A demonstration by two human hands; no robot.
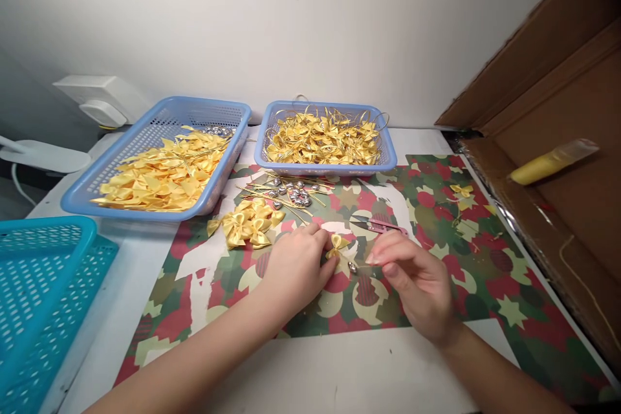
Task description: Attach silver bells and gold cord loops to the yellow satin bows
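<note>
My left hand [299,265] rests on the patterned sheet, its thumb and fingers closed on a small yellow ribbon bow [338,242]. Just right of the bow lies a silver jingle bell [352,268] on a thin gold cord. My right hand [420,281] pinches the cord's end between thumb and fingertips, near the bell. Beyond that hand lie pink-handled thread snips [385,226]. A pile of yellow bows [250,223] sits left of my left hand. Behind it, several silver bells [295,194] are scattered among gold cords.
A blue basket of yellow bows [72,200] stands at the back left. Another blue basket [325,170] holds bows with gold loops. A teal basket [48,226] is at the left edge. Cardboard [533,65] walls the right side, where a yellow tube [548,163] lies.
</note>
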